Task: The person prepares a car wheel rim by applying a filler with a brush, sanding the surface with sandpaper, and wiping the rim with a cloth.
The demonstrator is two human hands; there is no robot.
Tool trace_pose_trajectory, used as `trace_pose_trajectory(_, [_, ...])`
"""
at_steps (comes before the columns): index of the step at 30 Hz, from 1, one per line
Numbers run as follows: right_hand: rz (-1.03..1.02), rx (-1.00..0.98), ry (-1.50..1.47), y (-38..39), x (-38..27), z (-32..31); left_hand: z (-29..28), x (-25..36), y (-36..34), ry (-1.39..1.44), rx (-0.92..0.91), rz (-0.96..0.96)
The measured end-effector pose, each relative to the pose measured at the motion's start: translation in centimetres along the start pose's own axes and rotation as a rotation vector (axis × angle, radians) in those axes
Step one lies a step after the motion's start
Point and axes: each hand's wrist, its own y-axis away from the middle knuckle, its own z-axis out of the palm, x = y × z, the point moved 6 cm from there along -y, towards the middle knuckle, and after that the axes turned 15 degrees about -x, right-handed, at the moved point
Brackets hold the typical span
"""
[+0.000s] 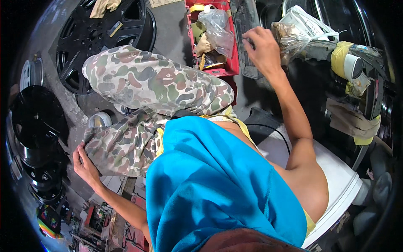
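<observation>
My left hand [86, 165] lies against the knee of my camouflage trousers [126, 147], its fingers stretched out and nothing in them. Off to the right, my right hand [264, 50] is raised beside a red crate [232, 63], above a long dark grey tray or panel [249, 69]. Its thumb and fingers are curled together around a small dark spot; whether that is an object or shadow is unclear. In the crate are a crumpled clear plastic bag [218, 31], a yellow tape roll [197, 8] and brown scraps. A bag of brownish material [287, 40] sits just right of that hand.
A large black wheel rim [79, 46] lies at the far left, with a small tan block [115, 28] on it. More dark rims [37, 113] are stacked along the left. A small can [100, 120] stands near my leg. Masking-taped dark parts [369, 63] hang at the right.
</observation>
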Motion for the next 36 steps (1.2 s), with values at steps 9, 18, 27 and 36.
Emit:
trace_pose_trajectory(9, [0.175,0.185,-0.312,3.1,0.8,-1.6,-0.2,1.4,-0.7,-0.058,0.004,0.0])
trace_pose_trajectory(18, [0.385,0.113,-0.168,4.5,1.9,-0.3,-0.7,1.1,-0.7,-0.061,0.003,-0.017])
trace_pose_trajectory(27, [0.177,0.024,-0.269,1.7,-3.8,0.3,-0.7,1.7,-0.5,-0.031,-0.007,0.037])
trace_pose_trajectory(36, [0.032,0.022,-0.207,0.8,-6.4,4.6,0.5,2.5,-1.5,-0.015,0.014,0.103])
